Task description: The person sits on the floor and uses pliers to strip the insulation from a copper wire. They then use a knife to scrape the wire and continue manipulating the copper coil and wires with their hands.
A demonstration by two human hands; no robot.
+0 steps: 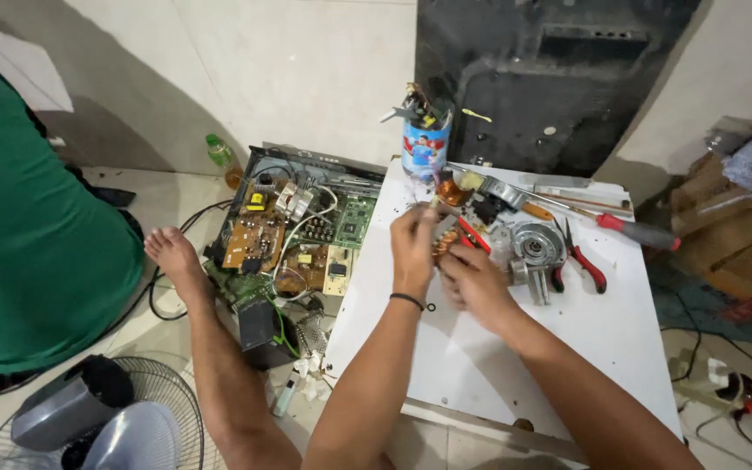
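Item: copper-wound motor coil (446, 241), above white counter (480, 348). Left hand (413, 252) and right hand (473, 283) both grasp it, mid-handling; next move likely needs a steady grip near red pliers (587, 264).

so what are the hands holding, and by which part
Both hands, left hand and right hand, grip a small copper-wound motor coil by its sides; exact finger placement is hidden.

Open circuit-board chassis (293, 231) on floor, red-handled pliers (583, 261), screwdriver (628, 229), tool can (426, 144), fan grille (145, 400)
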